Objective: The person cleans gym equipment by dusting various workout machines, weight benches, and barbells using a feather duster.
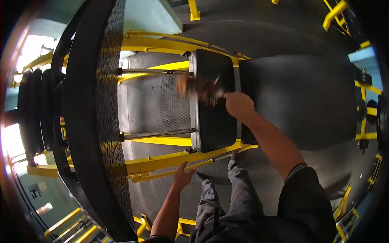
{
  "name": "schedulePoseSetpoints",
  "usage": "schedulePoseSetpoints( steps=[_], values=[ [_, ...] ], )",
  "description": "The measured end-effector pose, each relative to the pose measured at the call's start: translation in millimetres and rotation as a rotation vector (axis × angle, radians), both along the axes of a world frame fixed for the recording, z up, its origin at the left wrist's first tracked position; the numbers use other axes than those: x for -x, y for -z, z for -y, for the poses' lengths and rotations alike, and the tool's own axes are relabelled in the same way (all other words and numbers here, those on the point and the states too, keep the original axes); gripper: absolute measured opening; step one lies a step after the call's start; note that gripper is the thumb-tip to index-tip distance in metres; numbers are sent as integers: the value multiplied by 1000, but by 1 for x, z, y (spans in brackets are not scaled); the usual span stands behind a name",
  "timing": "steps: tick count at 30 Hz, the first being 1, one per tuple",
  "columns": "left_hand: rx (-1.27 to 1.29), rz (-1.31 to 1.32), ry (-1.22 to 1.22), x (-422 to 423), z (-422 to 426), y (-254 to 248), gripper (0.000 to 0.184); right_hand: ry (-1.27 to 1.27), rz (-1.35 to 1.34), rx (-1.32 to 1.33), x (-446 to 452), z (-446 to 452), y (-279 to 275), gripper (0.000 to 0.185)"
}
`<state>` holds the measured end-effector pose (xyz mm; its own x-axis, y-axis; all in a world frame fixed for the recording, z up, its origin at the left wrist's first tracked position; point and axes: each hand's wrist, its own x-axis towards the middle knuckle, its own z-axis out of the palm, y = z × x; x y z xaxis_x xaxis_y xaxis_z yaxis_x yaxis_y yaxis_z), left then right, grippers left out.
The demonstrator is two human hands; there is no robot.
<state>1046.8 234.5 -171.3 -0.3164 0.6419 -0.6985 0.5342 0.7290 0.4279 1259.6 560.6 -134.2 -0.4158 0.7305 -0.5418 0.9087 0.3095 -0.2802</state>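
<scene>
Over the black rectangular padded seat (214, 129), the right hand (240, 106) grips a blurred, bushy brown duster (204, 88); the left hand (183, 177), open, is near the seat's yellow metal rail (170, 158).

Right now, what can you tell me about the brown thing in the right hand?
The brown thing looks like a feather duster: a bushy, ragged head, blurred, with lighter streaks. The right hand closes around one end, hiding it. The rest shows against the smaller black pad; whether it touches, I can't tell.
</scene>
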Motion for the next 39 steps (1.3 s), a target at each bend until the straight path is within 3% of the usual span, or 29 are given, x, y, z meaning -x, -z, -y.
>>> schedulePoseSetpoints(
  steps=[3, 5, 6, 8, 9, 11, 13, 15, 17, 19, 22, 25, 26, 28, 30, 31, 33, 37, 39],
  values=[
    [36, 11, -34, 3, 13, 0, 62, 51, -185, -110, 1, -24, 15, 25],
    [56, 36, -69, 6, 16, -1, 63, -164, 99, 31, -4, -46, -36, 23],
    [71, 34, -59, 7, 16, 1, 63, -168, 105, 27, -9, -57, -52, 23],
    [90, 46, -32, 11, 17, 8, 64, 70, -43, -28, -21, -76, -71, 26],
    [45, 92, -66, 13, 19, 19, 64, 84, -28, -27, -21, -79, -60, 26],
    [1, 153, -75, 10, 10, 28, 65, 176, -250, -250, -17, -77, -14, 29],
    [-22, 134, -44, 9, -18, 30, 63, 207, -281, -71, -8, -71, 26, 33],
    [-64, 168, -20, 13, -49, 27, 63, 316, -267, -15, 1, -58, 39, 39],
    [-87, 211, 2, 10, -72, 26, 63, 488, -430, -76, 12, -36, 70, 42],
    [-188, 366, -326, 4, -91, 23, 63, 569, -541, -87, 33, -14, 97, 42],
    [-154, 255, -188, -5, -112, -14, 63, 755, -514, -26, 52, 4, 95, 41],
    [-206, 256, -157, 4, -102, -12, 62, 852, -474, -90, 22, 23, 121, 40],
    [-218, 239, -145, 7, -97, -9, 62, 838, -237, -42, 10, 35, 141, 37],
    [-227, 234, -131, 11, -86, -4, 62, 820, -150, 87, -20, 90, 183, 25],
    [-142, 266, -203, 10, -79, 2, 61, 835, -157, 15, -53, 164, 178, 20],
    [-143, 273, -206, 6, -80, 0, 61, 798, -126, 100, -69, 198, 177, 19],
    [-55, 219, -78, 1, -80, -10, 60, 766, -51, 424, -98, 229, 122, 20],
    [-32, 222, -13, -6, -52, 21, 59, 676, -10, 391, -124, 194, 79, 25],
    [-118, 398, -157, -11, -31, 48, 58, 669, -74, 259, -114, 159, 92, 30]
  ],
)
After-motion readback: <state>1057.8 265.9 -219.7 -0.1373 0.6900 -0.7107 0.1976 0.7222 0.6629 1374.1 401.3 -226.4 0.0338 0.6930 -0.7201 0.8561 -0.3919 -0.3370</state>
